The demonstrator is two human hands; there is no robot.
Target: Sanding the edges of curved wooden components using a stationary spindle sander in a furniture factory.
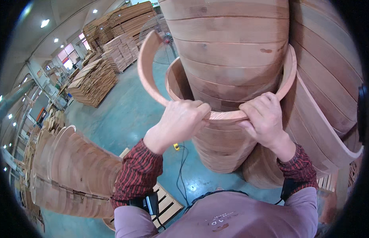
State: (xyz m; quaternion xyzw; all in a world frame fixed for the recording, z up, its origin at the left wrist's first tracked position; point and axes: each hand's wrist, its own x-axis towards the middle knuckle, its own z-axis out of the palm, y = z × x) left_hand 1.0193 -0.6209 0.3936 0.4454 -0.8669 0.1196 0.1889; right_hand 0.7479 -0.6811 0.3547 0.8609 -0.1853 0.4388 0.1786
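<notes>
The left bare hand [178,117] has its fingers [202,109] clenched around the near side of a pale reddish-brown, C-shaped wooden band [148,73]; the right bare hand [264,117] grasps the same band farther right, so 2 hands hold it with a short bare stretch between them. The band is in front of a tall, reddish-brown column of stacked curved wooden pieces [232,47] and curves around its near side, with 1 free end rising at the far left and the other side running up at the right. Whether the band touches the column I cannot tell. Red-and-black patterned sleeves [139,168] cover both forearms. At the right stands another large stack of curved brown wooden pieces [329,59]. At the near left lies a row of nested curved brown wooden panels [83,164], beside a slatted pale wooden pallet [170,208]. A thin black cable [179,178] runs across the glossy turquoise floor [121,107]. At the far left, flat brown wooden boards [93,81] stand in piles
</notes>
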